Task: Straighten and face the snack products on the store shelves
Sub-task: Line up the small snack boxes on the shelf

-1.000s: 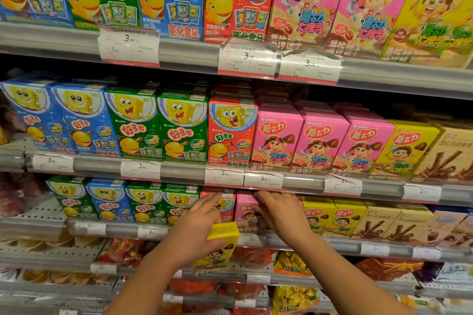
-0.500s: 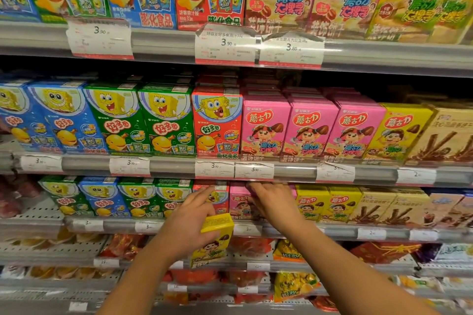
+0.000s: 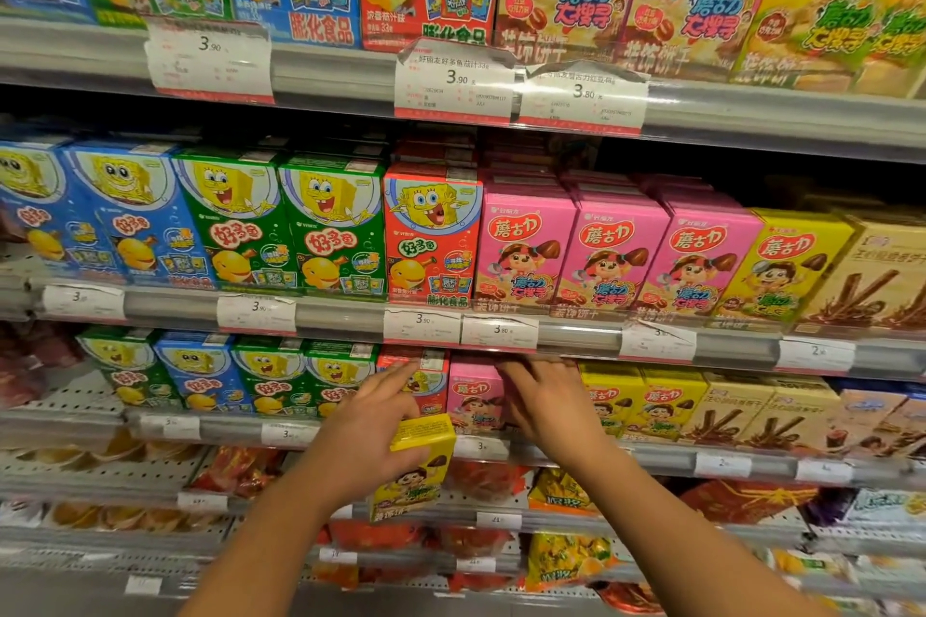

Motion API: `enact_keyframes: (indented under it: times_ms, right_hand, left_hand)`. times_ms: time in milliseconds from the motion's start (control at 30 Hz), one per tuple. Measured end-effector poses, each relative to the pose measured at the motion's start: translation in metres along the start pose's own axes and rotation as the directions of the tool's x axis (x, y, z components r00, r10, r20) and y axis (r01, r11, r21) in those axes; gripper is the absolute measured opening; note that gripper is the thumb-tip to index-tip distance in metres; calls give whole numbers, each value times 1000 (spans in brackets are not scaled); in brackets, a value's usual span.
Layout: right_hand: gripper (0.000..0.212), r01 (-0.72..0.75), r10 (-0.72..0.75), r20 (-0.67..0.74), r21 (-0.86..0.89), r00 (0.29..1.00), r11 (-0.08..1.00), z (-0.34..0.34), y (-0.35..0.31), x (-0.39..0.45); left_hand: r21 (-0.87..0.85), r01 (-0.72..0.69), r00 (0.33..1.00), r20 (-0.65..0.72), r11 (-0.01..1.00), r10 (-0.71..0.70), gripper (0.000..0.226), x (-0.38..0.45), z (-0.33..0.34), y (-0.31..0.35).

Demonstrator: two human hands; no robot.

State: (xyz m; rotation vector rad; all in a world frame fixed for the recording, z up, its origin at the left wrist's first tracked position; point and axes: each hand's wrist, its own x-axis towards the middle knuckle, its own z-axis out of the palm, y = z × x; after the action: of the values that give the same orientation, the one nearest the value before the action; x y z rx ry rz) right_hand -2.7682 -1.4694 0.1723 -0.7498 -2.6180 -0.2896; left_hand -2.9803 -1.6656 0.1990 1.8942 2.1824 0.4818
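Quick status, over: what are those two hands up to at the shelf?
Left hand holds a yellow box off the shelf. Right hand reaches in beside the pink box. Nothing blocking.

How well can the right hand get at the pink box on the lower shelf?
Probably well: the right hand is already at the pink box, nothing between them. The left hand only holds a yellow box.

Two hands [image 3: 371, 441] — one held yellow box [image 3: 418, 463].
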Motion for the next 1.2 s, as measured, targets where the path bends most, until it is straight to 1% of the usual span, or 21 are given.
enact_keyframes:
  times_ms: [233, 300, 367, 400, 467, 567, 633, 733, 767, 800, 900, 967, 1033, 1100, 1167, 1200]
  right_hand:
    - [59, 37, -39, 52, 37, 998, 999, -8, 1, -8]
    - [56, 47, -49, 31, 76, 998, 996, -16, 0, -16]
    - [47, 41, -39, -13, 177, 999, 983, -22, -2, -29]
    - [43, 32, -27, -23, 243, 999, 970, -24, -4, -37]
    - [40, 2, 2, -12, 361, 1000, 933, -30, -9, -53]
    - [43, -76, 69, 32, 492, 997, 867, -40, -13, -71]
    - [47, -119, 105, 58, 563, 993, 818, -47, -13, -79]
    - [57, -144, 119, 82, 623, 990, 769, -61, -6, -85]
    - [60, -138, 110, 83, 637, 990, 758, -66, -3, -87]
    - [62, -124, 97, 78, 652, 992, 748, -71, 0, -88]
    - [64, -116, 84, 80, 702, 993, 703, -84, 12, -93]
    - [58, -122, 104, 70, 727, 992, 675, -92, 19, -97]
    - [51, -142, 150, 56, 741, 987, 657, -100, 29, -101]
    - [48, -197, 219, 71, 748, 973, 634, -107, 38, -106]
    - [47, -242, 274, 95, 782, 957, 574, -115, 47, -111]
    - [46, -237, 290, 80, 793, 954, 562, -119, 52, -113]
  left_hand:
    - [-27, 5, 1000, -9, 1000, -5, 33, 2, 2, -2]
    - [-36, 18, 1000, -5, 999, -18, 33, 3, 0, 1]
    - [-25, 46, 999, -7, 999, -46, 31, 4, -1, 5]
    - [-14, 53, 998, -17, 998, -54, 34, 4, 1, 8]
    - [-3, 38, 995, -89, 999, -38, 43, 2, 8, 16]
    - [-16, -33, 967, -254, 999, 28, 36, -1, 23, 33]
    - [-66, -56, 959, -281, 996, 36, 37, -2, 28, 51]
    - [-128, -71, 966, -255, 989, 37, 49, 1, 30, 81]
    - [-137, -91, 966, -253, 986, 54, 50, 3, 30, 91]
    - [-162, -119, 963, -257, 980, 75, 47, 5, 29, 101]
    - [-305, -179, 958, -270, 935, 95, 33, 9, 25, 129]
    - [-363, -188, 958, -273, 913, 89, 33, 11, 24, 142]
    - [-421, -149, 966, -256, 895, 41, 41, 10, 25, 146]
    - [-473, -77, 977, -212, 878, -28, 48, 9, 25, 144]
    - [-492, -38, 983, -173, 870, -55, 49, 9, 22, 145]
    - [-491, -34, 985, -161, 871, -52, 44, 11, 21, 147]
